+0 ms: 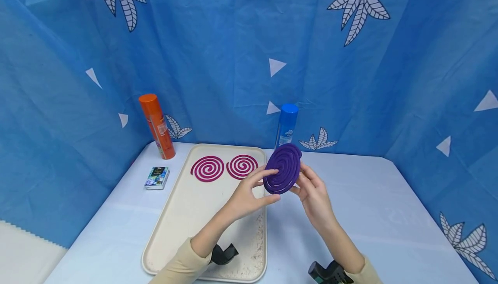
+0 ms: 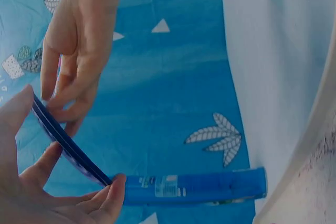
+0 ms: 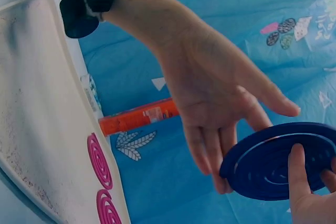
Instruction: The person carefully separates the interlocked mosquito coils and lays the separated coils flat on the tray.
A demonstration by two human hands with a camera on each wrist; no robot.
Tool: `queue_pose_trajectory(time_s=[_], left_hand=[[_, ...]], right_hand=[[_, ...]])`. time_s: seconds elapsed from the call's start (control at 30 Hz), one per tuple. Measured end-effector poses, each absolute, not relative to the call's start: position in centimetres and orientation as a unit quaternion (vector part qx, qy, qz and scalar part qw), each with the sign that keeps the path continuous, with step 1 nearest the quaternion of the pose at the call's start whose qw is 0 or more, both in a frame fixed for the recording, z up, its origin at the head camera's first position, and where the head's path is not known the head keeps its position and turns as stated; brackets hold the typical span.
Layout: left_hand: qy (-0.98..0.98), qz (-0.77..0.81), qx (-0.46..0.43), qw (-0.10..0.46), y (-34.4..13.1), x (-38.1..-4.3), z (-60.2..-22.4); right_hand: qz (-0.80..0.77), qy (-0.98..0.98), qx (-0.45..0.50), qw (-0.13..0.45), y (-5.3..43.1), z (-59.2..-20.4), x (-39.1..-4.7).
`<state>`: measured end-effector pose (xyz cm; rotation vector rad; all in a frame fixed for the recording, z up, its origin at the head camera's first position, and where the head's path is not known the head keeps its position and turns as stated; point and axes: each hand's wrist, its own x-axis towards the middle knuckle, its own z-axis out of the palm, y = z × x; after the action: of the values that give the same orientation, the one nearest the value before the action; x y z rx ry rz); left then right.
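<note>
Both hands hold a purple mosquito coil (image 1: 283, 167), raised and tilted above the right edge of a cream tray (image 1: 212, 215). Its turns lie packed close together, and edge-on in the left wrist view it looks layered. My left hand (image 1: 249, 193) grips it from the left: one finger lies on its face, and the thumb is by the lower rim. From behind and the right, my right hand (image 1: 315, 193) holds the rim, some fingers hidden by the coil. Two magenta mosquito coils, one at left (image 1: 208, 168) and one at right (image 1: 242, 166), lie flat at the tray's far end.
An orange-red spray can (image 1: 157, 126) stands at the back left, with a small patterned box (image 1: 157, 178) in front of it. Behind the hands stands a blue spray can (image 1: 288, 122). A blue printed cloth (image 1: 233, 59) walls in the white table (image 1: 373, 215).
</note>
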<state>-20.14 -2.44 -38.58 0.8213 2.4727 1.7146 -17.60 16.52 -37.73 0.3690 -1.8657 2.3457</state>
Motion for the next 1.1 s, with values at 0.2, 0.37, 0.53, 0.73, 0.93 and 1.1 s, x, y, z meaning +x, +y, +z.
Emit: queue_pose_trajectory(time_s=[0.2,0.37,0.53,0.73,0.93,1.1], left_hand=[[0.784,0.557,0.274,0.001,-1.9,-19.4,-38.4],[0.797,0.544,0.262,0.005,-2.0,-19.3,-38.2],[0.805,0.534,0.257,0.005,-2.3,-19.6,-38.2],[0.795,0.545,0.265,0.012,-2.4,-19.9,-38.4],[0.787,0.561,0.259,0.012,-2.3,-19.6,-38.4],[0.778,0.581,0.238,-0.003,-2.2,-19.5,-38.6]], right_hand=[[0.743,-0.642,0.17,0.086,16.2,-38.3,-17.4],[0.724,-0.654,0.191,0.104,16.2,-38.5,-17.5],[0.696,-0.684,0.19,0.109,16.4,-38.7,-17.6],[0.7,-0.686,0.176,0.087,16.4,-38.8,-17.7],[0.716,-0.677,0.158,0.062,16.3,-39.0,-17.9],[0.719,-0.679,0.134,0.054,16.1,-39.2,-17.8]])
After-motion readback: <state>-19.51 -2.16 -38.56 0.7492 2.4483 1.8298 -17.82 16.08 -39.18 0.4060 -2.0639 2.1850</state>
